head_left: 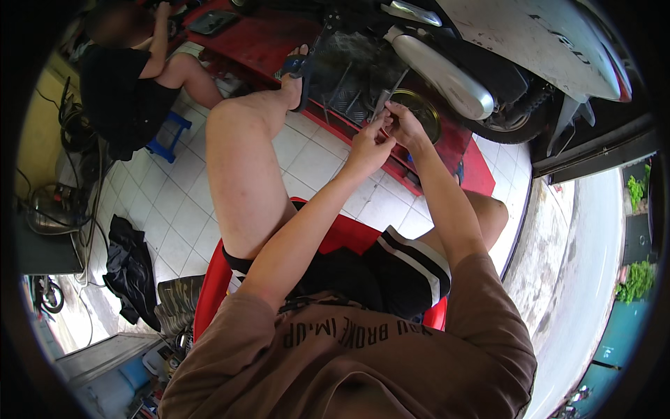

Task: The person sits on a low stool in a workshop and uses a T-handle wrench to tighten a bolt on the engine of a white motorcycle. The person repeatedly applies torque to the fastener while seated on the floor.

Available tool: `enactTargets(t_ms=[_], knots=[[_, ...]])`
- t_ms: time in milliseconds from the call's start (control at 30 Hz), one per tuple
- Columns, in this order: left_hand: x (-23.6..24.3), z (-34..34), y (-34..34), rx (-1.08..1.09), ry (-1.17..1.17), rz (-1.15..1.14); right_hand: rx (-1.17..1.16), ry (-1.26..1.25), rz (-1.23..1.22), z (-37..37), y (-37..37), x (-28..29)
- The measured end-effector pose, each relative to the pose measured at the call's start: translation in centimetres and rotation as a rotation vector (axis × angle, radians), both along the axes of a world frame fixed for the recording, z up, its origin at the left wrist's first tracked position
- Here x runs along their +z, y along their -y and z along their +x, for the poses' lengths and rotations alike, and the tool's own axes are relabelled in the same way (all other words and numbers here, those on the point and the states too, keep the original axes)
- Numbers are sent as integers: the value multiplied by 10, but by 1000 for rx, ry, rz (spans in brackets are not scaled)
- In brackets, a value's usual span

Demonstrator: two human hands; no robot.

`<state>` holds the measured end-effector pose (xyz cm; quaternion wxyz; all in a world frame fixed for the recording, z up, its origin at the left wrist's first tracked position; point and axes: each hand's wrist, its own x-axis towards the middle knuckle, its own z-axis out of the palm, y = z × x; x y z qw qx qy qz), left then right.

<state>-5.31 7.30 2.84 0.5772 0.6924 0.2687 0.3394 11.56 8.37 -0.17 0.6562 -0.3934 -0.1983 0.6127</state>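
Note:
My left hand (371, 145) and my right hand (406, 128) meet above the red lift platform's edge, with fingers closed around a small grey metal tool (381, 103); its exact kind is unclear. The left fingers grip its lower part, and the right fingers pinch beside them. Just behind them lie a round yellowish metal pan (427, 115) and a dark, perforated tray-like area (342, 91). A motorcycle's silver exhaust cover (453, 80) is above and to the right.
A red chair (211, 293) is under me, my left foot rests on the platform (237, 52). A co-worker (115, 105) sits at upper left by a blue stool (169, 140). Hoses (73, 122) and black fabric (129, 272) lie left; a road (586, 258) runs at right.

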Motion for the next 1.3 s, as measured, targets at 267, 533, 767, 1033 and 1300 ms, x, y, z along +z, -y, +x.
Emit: enactTargets(t_ms=[267,533,767,1033,1300], knots=[[-3,-3,26,-96,-204,-246,11,-99,45,2,-2,5],[-24,-7,20,144,-294,-331,26,-160,15,0,-1,2],[8,-10,13,163,-119,-66,-19,-110,-7,-4,5,7],[-16,-4,20,-81,-316,-213,35,-111,62,2,6,4],[20,-13,15,159,-122,91,55,6,104,-1,4,19]])
